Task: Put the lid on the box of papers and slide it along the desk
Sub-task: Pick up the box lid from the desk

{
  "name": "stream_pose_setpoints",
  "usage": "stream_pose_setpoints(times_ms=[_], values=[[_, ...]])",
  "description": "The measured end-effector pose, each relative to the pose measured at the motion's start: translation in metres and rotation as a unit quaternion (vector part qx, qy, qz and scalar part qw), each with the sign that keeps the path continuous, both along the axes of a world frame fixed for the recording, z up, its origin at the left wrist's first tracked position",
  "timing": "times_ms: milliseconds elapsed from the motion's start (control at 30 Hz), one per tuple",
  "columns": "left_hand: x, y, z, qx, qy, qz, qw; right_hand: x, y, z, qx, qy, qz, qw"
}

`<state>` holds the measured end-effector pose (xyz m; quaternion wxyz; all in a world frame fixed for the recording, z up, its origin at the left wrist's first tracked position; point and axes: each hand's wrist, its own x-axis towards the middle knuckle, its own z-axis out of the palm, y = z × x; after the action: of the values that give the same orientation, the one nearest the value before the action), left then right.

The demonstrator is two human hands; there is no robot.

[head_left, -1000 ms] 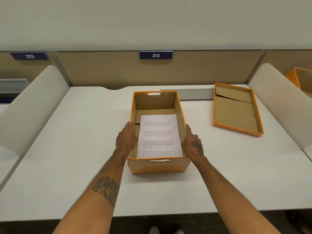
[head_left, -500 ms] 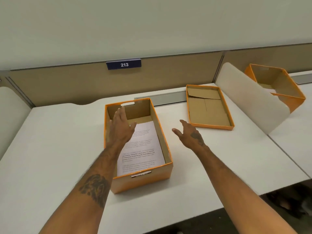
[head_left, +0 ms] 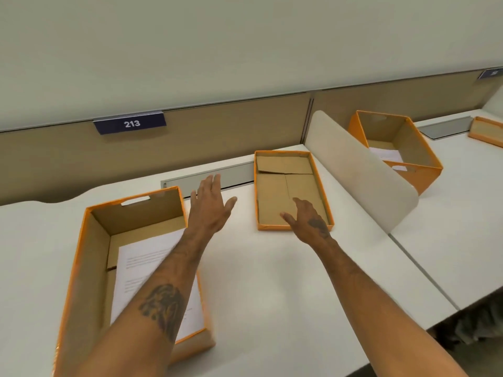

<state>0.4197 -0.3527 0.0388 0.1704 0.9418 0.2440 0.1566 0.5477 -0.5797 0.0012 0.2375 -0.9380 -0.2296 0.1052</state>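
At the left of the view the open orange box [head_left: 130, 262] is seen on the white table [head_left: 272, 281], its long axis running from about 6 o'clock to 12 o'clock, with printed sheets of paper [head_left: 147, 268] lying flat on its floor and a cut-out handle in its far wall. The left forearm is stretched over the box's right wall, and the left hand [head_left: 211, 206] is held above bare table just past the far right corner of the box, fingers spread and nothing gripped. From this hand the lid [head_left: 288, 186] lies at roughly 2 o'clock, near but apart. The lid is set upside down on the table, an orange rim around a brown cardboard inside with folded flaps showing; its long axis also runs near 12 to 6 o'clock, tilted slightly. The right hand [head_left: 310, 223] is the nearer one: it is placed over the lid's near edge, fingers open and slightly curled, though contact cannot be told. It is judged that the lid must be taken by both long sides, turned over and carried toward 8 o'clock onto the box. Beyond a white divider [head_left: 364, 170] at the right, a second orange box [head_left: 400, 148] is seen on the neighbouring table.
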Motion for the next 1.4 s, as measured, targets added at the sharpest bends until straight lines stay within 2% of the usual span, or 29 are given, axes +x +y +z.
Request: stream_pose_setpoints(times_ms=[467,633,800,933,1067,1200,1400], values=[[0.159,-0.041,-0.091,-0.079,0.108,0.004,0.991,0.159,-0.041,-0.069,-0.061,0.029,-0.046,0.997],[0.179,-0.046,-0.119,-0.122,0.154,0.034,0.980,0.182,-0.036,-0.091,-0.077,0.051,-0.064,0.994],[0.189,-0.047,-0.130,-0.187,0.184,0.054,0.963,0.189,-0.024,-0.103,-0.088,0.033,-0.094,0.991],[0.194,-0.048,-0.130,-0.190,0.200,0.051,0.960,0.193,-0.017,-0.106,-0.072,0.043,-0.134,0.987],[0.193,-0.049,-0.123,-0.186,0.182,0.057,0.964,0.191,-0.013,-0.105,-0.052,0.061,-0.172,0.982],[0.183,-0.043,-0.111,-0.150,0.123,0.072,0.978,0.184,-0.007,-0.091,-0.009,0.051,-0.206,0.977],[0.156,-0.018,-0.086,-0.140,0.018,0.060,0.988,0.169,-0.002,-0.059,0.126,0.104,-0.228,0.960]])
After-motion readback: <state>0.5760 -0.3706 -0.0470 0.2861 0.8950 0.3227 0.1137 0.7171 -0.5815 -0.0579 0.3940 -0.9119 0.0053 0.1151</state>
